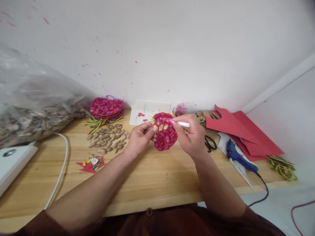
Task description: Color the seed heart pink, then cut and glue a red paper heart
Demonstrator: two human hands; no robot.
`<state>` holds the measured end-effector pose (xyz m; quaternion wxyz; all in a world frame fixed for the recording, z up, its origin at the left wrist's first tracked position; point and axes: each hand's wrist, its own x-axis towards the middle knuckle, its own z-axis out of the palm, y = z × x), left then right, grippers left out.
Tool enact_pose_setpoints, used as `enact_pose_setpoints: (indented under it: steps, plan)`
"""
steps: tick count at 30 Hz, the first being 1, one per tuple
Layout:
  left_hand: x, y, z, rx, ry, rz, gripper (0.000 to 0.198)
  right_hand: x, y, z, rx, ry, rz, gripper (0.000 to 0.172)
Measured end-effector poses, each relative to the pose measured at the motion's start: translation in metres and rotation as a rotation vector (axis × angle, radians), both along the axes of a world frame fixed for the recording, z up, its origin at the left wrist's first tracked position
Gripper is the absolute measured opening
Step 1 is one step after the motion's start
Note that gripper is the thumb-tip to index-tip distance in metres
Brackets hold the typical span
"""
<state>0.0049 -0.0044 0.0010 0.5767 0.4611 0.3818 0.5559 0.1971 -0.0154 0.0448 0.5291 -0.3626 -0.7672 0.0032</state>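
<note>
My left hand (140,137) pinches the left edge of a round disc (165,135) covered in shells, most painted magenta and a few near the top still tan. My right hand (192,136) grips a white-handled brush (180,123) whose pink tip rests on the disc's upper part. The disc is held tilted above the wooden table (152,177).
A pile of unpainted shells (108,139) lies left of my hands, behind it a stack of painted discs (106,108). A clear bag of shells (31,108) fills the far left. Scissors (210,143), a blue glue gun (240,157) and red paper sheets (243,131) lie right.
</note>
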Motion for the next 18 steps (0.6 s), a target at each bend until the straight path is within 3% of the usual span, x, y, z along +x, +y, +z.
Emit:
enact_pose_setpoints:
  steps: [18]
  plan:
    - [-0.0019, 0.0016, -0.0014, 0.055, 0.071, -0.035, 0.040, 0.0002, -0.0020, 0.0024, -0.026, -0.001, -0.027, 0.007]
